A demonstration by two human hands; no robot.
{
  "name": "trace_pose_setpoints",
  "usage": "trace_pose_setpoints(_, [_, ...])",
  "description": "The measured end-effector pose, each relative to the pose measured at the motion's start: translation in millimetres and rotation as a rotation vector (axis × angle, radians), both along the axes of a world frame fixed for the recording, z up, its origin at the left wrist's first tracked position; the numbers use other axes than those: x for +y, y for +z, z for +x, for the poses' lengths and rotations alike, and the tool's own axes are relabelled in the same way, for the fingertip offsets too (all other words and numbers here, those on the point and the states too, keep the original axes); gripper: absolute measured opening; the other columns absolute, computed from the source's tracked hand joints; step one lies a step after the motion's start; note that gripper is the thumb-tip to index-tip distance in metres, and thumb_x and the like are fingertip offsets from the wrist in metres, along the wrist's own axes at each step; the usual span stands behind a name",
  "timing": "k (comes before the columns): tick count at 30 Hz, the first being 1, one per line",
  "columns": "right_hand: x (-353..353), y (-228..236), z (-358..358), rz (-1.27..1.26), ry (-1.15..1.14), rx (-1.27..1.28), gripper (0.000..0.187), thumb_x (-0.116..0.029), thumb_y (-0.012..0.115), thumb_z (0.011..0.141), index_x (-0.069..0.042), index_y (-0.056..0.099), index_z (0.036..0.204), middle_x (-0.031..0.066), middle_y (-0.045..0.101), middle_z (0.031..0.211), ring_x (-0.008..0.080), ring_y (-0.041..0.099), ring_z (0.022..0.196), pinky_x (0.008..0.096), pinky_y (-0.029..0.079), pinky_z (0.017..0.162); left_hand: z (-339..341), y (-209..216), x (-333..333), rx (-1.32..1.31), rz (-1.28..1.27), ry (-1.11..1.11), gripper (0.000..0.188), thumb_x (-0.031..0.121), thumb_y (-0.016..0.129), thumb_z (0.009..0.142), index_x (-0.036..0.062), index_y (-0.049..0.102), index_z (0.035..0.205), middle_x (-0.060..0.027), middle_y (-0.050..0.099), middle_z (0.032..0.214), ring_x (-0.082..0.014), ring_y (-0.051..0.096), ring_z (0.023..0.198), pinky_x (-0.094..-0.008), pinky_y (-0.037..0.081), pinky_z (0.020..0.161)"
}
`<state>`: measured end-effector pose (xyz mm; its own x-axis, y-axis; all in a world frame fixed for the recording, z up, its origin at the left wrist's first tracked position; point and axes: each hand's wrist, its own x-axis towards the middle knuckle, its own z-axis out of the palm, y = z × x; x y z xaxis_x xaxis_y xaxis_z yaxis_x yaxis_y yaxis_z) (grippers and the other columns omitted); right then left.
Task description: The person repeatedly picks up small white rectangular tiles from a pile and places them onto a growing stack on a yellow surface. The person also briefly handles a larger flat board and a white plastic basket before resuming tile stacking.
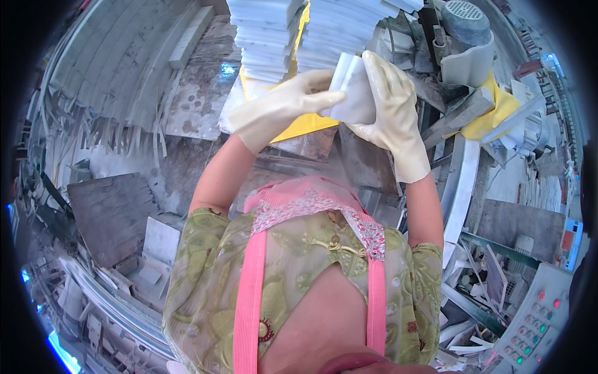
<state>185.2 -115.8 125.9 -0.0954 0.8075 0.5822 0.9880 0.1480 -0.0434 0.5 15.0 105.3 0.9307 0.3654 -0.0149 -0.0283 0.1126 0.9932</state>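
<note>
Both my hands wear cream rubber gloves and are raised in front of me, around a small set of white stone tiles [357, 100] with faint grey veins. My right hand [393, 100] grips the tiles from the right, fingers over the top and thumb below. At their left edge, my left hand [311, 96] has its thumb against the tiles; its other fingers are partly hidden behind them. Just beyond stand two tall stacks of similar tiles, a left stack [265, 40] and a right stack [336, 31]. A yellow sheet [305, 127] lies under and between the stacks.
Long pale slabs [118, 68] lean in a row at the far left. A dusty motor [466, 22] and a yellow cloth [495, 109] are at the far right. Broken offcuts [483, 274] and a button panel [536, 318] lie at the near right. A dark board [115, 212] stands at left.
</note>
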Motion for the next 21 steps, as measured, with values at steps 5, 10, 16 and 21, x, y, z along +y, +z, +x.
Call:
trace_pose_setpoints(5, [-3, 9, -5, 0.043, 0.071, -0.071, 0.111, -0.033, 0.094, 0.049, -0.011, 0.046, 0.147, 0.0119, 0.052, 0.144, 0.0305, 0.052, 0.129, 0.0521, 0.042, 0.108, 12, 5, -18, 0.059, 0.096, 0.082, 0.045, 0.028, 0.069, 0.092, -0.0039, 0.066, 0.124, -0.0074, 0.073, 0.106, -0.0118, 0.065, 0.095, -0.0292, 0.053, 0.083])
trace_pose_setpoints(10, [-8, 18, -14, -0.106, -0.179, -0.169, 0.118, -0.044, 0.094, 0.049, -0.026, 0.040, 0.152, 0.0073, 0.045, 0.153, 0.0296, 0.041, 0.143, 0.0605, 0.034, 0.114, 5, 3, -42, -0.008, 0.123, 0.287, 0.041, 0.019, 0.067, 0.093, -0.0038, 0.064, 0.127, -0.0083, 0.072, 0.109, -0.0109, 0.065, 0.096, -0.0292, 0.053, 0.083])
trace_pose_setpoints(16, [-1, 24, -17, -0.172, -0.209, -0.229, 0.111, -0.042, 0.093, 0.052, -0.024, 0.044, 0.150, 0.0082, 0.046, 0.153, 0.0273, 0.041, 0.143, 0.0587, 0.031, 0.117, -10, -17, -49, -0.080, 0.020, 0.364, 0.050, 0.016, 0.066, 0.096, -0.0016, 0.053, 0.141, -0.0091, 0.067, 0.127, -0.0142, 0.062, 0.116, -0.0310, 0.050, 0.097])
trace_pose_setpoints(21, [16, 16, -24, -0.200, -0.110, -0.142, 0.114, -0.041, 0.092, 0.055, -0.016, 0.040, 0.154, 0.0107, 0.043, 0.156, 0.0303, 0.039, 0.145, 0.0528, 0.032, 0.117, -28, -32, -45, -0.027, 0.051, 0.470, 0.048, 0.016, 0.066, 0.096, -0.0027, 0.054, 0.139, -0.0086, 0.066, 0.123, -0.0122, 0.062, 0.109, -0.0295, 0.051, 0.092])
